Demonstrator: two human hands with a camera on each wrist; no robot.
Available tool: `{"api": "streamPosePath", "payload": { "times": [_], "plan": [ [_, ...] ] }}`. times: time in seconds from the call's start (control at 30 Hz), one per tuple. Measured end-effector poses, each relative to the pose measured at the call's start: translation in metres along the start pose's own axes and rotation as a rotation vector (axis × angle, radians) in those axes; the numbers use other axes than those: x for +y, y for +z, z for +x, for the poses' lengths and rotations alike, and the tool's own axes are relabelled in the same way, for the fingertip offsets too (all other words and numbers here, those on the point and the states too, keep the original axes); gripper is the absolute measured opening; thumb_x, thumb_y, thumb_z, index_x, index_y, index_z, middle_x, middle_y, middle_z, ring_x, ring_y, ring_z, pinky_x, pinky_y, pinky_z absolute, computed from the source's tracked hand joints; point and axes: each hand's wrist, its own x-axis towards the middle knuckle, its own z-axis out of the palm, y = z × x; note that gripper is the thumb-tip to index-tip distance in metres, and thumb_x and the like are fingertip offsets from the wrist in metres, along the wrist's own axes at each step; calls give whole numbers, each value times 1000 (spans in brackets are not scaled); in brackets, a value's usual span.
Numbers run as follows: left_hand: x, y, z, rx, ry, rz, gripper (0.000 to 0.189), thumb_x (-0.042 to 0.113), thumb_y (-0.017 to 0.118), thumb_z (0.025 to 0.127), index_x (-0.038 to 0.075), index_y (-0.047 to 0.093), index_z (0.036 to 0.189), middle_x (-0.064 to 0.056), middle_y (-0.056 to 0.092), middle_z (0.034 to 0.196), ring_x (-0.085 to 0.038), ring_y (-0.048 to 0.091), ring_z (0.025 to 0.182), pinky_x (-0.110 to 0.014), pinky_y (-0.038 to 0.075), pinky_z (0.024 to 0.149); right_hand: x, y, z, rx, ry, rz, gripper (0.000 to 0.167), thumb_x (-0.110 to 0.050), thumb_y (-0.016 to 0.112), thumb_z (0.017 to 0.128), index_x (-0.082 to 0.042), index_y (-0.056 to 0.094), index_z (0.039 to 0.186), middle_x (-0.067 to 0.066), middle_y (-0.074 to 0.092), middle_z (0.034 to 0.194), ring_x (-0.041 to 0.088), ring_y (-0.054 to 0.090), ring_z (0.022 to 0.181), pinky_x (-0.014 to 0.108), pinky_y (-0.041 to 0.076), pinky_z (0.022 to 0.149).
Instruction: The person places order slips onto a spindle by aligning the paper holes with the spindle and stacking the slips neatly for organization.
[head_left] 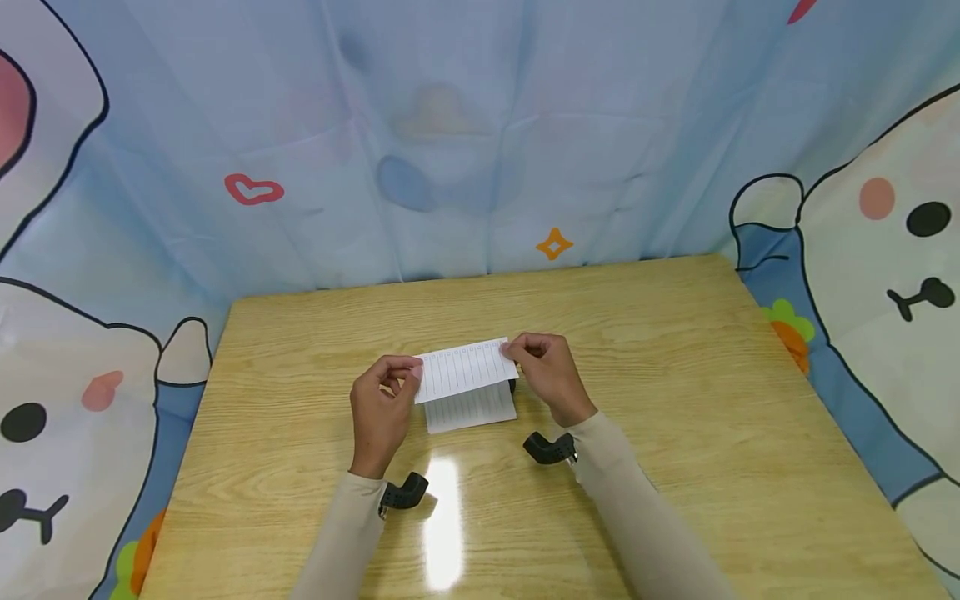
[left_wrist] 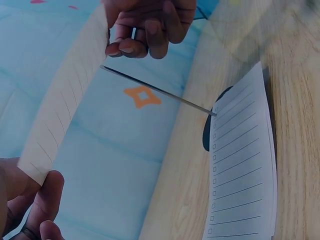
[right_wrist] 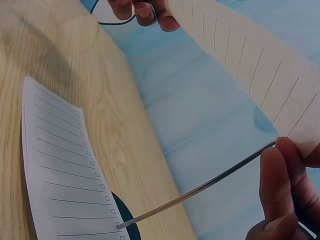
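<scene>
Between my two hands a lined paper sheet [head_left: 459,370] is stretched above the table. My left hand [head_left: 382,408] pinches its left edge between thumb and fingers. The opposite edge is pinched by my right hand [head_left: 550,373]. Below lies a lined checklist pad [left_wrist: 239,165], with small boxes along one side. A dark rounded base [right_wrist: 125,215] shows partly from under or behind the pad. From near the pad's boxed edge a thin metal rod [left_wrist: 157,90] rises toward the held sheet; whether its upper end touches the sheet I cannot tell.
The wooden table [head_left: 300,350] has a bright light reflection near its front. Behind it hangs a light blue printed curtain [head_left: 450,125]. A dark wrist device [head_left: 405,492] sits on the left wrist and another dark device [head_left: 549,448] on the right.
</scene>
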Motion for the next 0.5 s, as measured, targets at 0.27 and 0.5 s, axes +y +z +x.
{"api": "streamPosePath", "payload": {
  "times": [0.27, 0.5],
  "plan": [
    [2, 0, 0, 7, 7, 9, 9, 8, 76, 97, 15, 81, 100, -6, 75, 84, -17, 51, 68, -20, 37, 58, 2, 0, -1, 11, -10, 18, 24, -21, 71, 100, -2, 74, 87, 4, 60, 77, 14, 44, 67, 27, 35, 59],
    [4, 0, -1, 12, 6, 9, 9, 8, 75, 98, 14, 81, 100, -7, 76, 84, -16, 51, 67, -20, 36, 57, 4, -1, -2, 4, -2, 18, 24, -21, 70, 101, -2, 74, 87, 0, 60, 77, 14, 43, 66, 27, 35, 59]
  ]
}}
